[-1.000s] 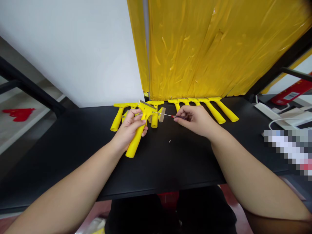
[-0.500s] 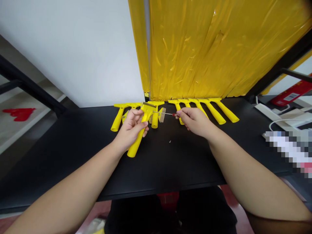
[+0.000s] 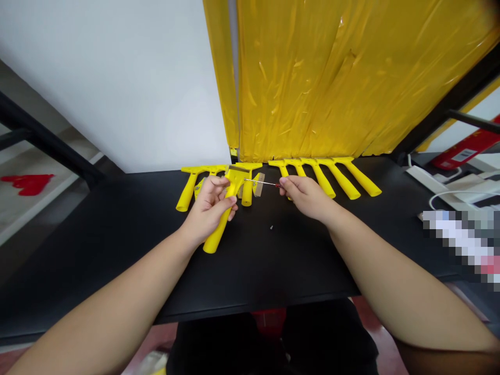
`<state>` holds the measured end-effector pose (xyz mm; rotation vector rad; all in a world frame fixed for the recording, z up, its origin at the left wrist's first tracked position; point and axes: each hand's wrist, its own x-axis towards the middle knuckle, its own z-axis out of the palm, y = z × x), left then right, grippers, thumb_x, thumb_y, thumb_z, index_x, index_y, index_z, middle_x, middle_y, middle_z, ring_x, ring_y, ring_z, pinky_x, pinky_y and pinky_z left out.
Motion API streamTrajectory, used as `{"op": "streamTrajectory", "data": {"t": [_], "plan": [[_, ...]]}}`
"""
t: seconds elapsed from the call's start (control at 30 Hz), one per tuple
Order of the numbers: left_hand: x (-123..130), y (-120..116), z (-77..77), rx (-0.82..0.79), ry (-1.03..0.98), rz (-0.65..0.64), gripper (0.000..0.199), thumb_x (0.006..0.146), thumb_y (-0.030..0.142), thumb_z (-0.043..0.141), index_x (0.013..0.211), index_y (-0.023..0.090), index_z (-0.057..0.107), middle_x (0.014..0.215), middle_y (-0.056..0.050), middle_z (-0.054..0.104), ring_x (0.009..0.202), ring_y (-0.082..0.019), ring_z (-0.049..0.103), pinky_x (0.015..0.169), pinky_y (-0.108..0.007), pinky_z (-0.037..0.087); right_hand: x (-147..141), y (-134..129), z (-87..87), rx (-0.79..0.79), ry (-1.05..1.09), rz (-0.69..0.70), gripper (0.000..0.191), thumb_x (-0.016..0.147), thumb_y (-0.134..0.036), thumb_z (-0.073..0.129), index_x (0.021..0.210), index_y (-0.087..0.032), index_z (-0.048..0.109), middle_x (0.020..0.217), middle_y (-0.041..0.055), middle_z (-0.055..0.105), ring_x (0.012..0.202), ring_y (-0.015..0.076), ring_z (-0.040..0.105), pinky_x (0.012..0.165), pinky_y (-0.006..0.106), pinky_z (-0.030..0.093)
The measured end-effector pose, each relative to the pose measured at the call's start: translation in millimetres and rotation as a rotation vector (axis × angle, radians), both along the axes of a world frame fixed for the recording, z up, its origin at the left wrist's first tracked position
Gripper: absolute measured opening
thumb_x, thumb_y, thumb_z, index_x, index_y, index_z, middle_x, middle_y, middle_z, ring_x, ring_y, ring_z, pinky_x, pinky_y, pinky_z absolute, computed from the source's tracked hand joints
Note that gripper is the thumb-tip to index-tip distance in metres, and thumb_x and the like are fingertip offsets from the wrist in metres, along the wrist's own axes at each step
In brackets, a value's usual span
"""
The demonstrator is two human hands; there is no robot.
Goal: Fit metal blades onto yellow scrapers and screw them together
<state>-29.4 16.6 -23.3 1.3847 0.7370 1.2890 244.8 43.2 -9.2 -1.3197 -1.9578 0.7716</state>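
My left hand (image 3: 211, 208) is wrapped round a yellow scraper (image 3: 217, 229), its handle slanting down toward me and its head up. In my right hand (image 3: 307, 194) is a screwdriver (image 3: 267, 182) with a red handle, mostly covered by my fingers. Its thin metal shaft points left, and the tip touches the side of the scraper's head. Behind my left hand lie other yellow scrapers (image 3: 186, 191) and a yellow piece with a clear plate (image 3: 258, 185). A tiny screw (image 3: 272, 227) lies on the black table (image 3: 304, 260).
Several yellow scrapers (image 3: 363, 177) stand in a row along the back, behind my right hand. White power strips (image 3: 427, 182) with cables and a red box (image 3: 464, 148) are at the right. A white panel (image 3: 156, 94) and yellow film (image 3: 312, 78) rise behind the table.
My right hand has shifted very slightly left with the screwdriver. The view has moved a little; both grips are the same.
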Motion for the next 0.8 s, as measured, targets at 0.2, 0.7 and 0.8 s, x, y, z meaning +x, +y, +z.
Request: {"op": "streamTrajectory", "data": {"t": [0.2, 0.7, 0.8], "plan": [[-0.2, 0.9, 2.3, 0.005, -0.003, 0.011, 0.031, 0.09, 0.018, 0.074, 0.108, 0.027, 0.049, 0.093, 0.002, 0.057, 0.068, -0.011, 0.065, 0.047, -0.02, 0.051, -1.7, -6.8, 1.8, 0.027, 0.051, 0.099, 0.022, 0.102, -0.047, 0.06, 0.107, -0.026, 0.054, 0.075, -0.0029, 0.055, 0.067, 0.0184, 0.049, 0.065, 0.033, 0.04], [-0.5, 0.6, 2.0, 0.011, -0.005, 0.025, 0.033, 0.09, 0.02, 0.075, 0.108, 0.026, 0.048, 0.097, 0.002, 0.056, 0.068, -0.01, 0.065, 0.047, -0.02, 0.051, -3.8, -7.4, 0.4, 0.112, 0.024, 0.089, 0.021, 0.102, -0.044, 0.06, 0.107, -0.027, 0.05, 0.077, -0.0019, 0.06, 0.069, 0.0195, 0.053, 0.068, 0.034, 0.041], [0.2, -0.5, 1.5, 0.013, 0.0, 0.002, 0.033, 0.09, 0.022, 0.076, 0.108, 0.026, 0.048, 0.099, 0.002, 0.057, 0.068, -0.009, 0.065, 0.047, -0.019, 0.051, -4.0, -4.8, 1.3, 0.137, -0.024, -0.001, 0.026, 0.106, -0.047, 0.051, 0.093, -0.025, 0.055, 0.073, 0.0004, 0.059, 0.069, 0.0202, 0.055, 0.068, 0.034, 0.04]]}}
